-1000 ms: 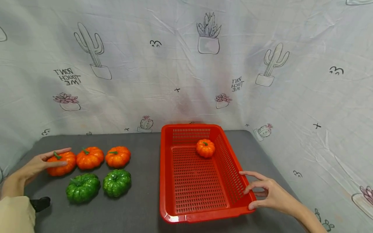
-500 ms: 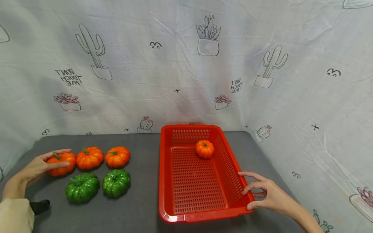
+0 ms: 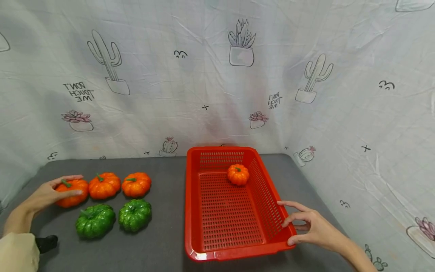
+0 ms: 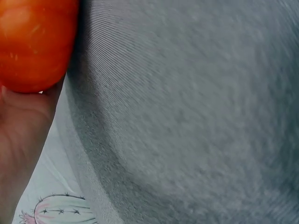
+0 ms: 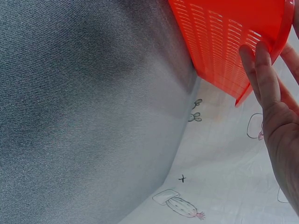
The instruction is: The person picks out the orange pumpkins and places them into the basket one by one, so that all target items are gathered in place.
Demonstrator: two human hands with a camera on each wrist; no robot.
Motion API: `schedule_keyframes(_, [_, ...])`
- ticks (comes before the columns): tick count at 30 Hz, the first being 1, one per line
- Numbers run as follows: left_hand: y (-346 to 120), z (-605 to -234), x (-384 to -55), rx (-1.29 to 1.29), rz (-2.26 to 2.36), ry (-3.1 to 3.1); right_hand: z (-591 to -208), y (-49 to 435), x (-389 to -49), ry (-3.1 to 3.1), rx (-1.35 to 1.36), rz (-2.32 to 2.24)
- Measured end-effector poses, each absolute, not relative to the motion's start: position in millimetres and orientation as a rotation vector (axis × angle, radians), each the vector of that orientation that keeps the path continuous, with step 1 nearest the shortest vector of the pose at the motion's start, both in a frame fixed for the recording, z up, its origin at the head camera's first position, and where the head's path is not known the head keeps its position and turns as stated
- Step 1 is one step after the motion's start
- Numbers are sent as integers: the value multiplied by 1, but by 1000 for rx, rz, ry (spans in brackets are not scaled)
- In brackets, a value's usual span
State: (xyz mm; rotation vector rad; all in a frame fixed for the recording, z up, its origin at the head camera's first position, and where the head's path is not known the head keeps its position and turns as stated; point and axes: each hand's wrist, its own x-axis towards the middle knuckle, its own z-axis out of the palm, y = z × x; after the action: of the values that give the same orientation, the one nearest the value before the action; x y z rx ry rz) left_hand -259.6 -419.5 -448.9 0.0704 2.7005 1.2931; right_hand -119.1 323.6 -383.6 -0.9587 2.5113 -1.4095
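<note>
My left hand (image 3: 47, 194) grips the leftmost orange pumpkin (image 3: 75, 185), thumb across its near side and fingers over the far side. Close up in the left wrist view, this pumpkin (image 4: 35, 44) sits against the palm. Two more orange pumpkins, a middle one (image 3: 104, 185) and a right one (image 3: 136, 184), stand beside it in a row. My right hand (image 3: 310, 226) holds the red basket (image 3: 238, 250) at its near right corner, thumb on the rim. In the right wrist view, fingers (image 5: 267, 84) lie along the outside of the perforated wall. Inside the basket is a small orange pumpkin (image 3: 238, 174).
Two green pumpkins, one left (image 3: 95, 221) and one right (image 3: 135, 215), sit in front of the orange row. A black strap-like piece (image 3: 47, 243) shows at the left cuff. A printed cloth (image 3: 204, 75) walls off the back and right of the grey table (image 3: 153, 249).
My left thumb has moved slightly farther across the leftmost orange pumpkin. The right hand keeps its hold on the basket, and the head view has shifted a little.
</note>
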Motion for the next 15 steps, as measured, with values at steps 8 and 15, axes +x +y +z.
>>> schedule_keyframes(8, [-420, -451, -259, 62, 1265, 2780, -383, 323, -119, 2515, -936, -1410])
schedule_keyframes(15, [-422, -449, -254, 36, 1549, 2801, -383, 323, -120, 2516, -912, -1401])
